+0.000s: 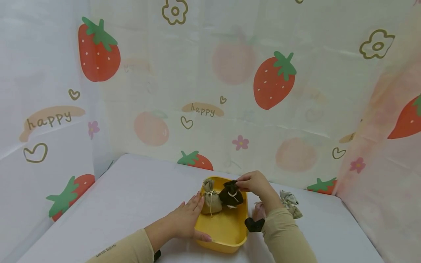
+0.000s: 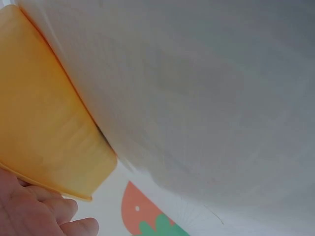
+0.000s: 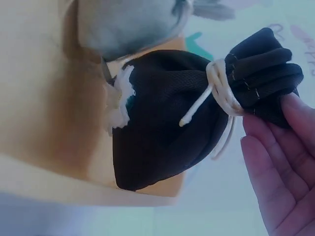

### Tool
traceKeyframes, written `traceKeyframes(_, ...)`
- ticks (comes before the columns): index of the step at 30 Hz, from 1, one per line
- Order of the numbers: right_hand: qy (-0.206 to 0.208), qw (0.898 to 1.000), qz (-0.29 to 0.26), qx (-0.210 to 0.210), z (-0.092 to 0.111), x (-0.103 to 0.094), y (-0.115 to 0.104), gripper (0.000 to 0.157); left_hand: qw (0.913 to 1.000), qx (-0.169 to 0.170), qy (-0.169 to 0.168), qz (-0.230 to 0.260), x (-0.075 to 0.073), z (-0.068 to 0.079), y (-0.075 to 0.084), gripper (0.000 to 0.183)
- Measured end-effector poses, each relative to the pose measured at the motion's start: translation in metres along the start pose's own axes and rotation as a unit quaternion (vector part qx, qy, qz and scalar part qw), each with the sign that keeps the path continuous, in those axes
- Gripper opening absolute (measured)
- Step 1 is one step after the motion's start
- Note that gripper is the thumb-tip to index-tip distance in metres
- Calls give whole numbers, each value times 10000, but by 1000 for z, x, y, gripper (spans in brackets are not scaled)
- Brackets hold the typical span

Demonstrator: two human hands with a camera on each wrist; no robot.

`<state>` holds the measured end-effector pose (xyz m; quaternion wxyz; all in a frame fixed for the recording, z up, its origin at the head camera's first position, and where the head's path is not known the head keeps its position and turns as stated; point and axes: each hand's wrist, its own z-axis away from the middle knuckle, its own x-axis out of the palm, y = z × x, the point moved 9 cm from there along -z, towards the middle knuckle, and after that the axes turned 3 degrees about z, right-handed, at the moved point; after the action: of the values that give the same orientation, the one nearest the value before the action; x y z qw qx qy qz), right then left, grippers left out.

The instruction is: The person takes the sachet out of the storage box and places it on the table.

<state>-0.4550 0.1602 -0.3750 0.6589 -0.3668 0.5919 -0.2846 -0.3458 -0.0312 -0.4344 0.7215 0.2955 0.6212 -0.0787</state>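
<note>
A yellow plastic bin stands on the white table. My left hand rests along its left side, fingers straight at the rim and thumb over the near corner; the left wrist view shows the fingers by the rim. Inside, a beige drawstring pouch sits upright at the left. My right hand pinches the gathered top of a black drawstring pouch at the bin's far right. Up close, the black pouch has a cream cord round its neck and a white lacy trim at its bottom.
Right of the bin, partly behind the right arm, lie a pink pouch, a dark cloth piece and a pale patterned pouch. Something dark shows beside the left sleeve. A strawberry-print curtain encloses the table.
</note>
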Motion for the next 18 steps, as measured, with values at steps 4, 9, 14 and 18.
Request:
traceKeyframes(4,2,9998,-219,42,4,-8,-4,14,10000,-20,27,-25,0,-1,0,121)
traceKeyframes(9,35,9997,-237,1,10,-18,-12,16,10000,-22,66,-43,2,-3,-2,122)
traceKeyframes(14,96,9997,-126,-180,16,-26,-21,18,10000,-33,56,-35,3,-3,-2,122)
traceKeyframes(18,141,9996,-98,-232,21,-33,-25,19,10000,-42,40,-39,3,-4,-2,122)
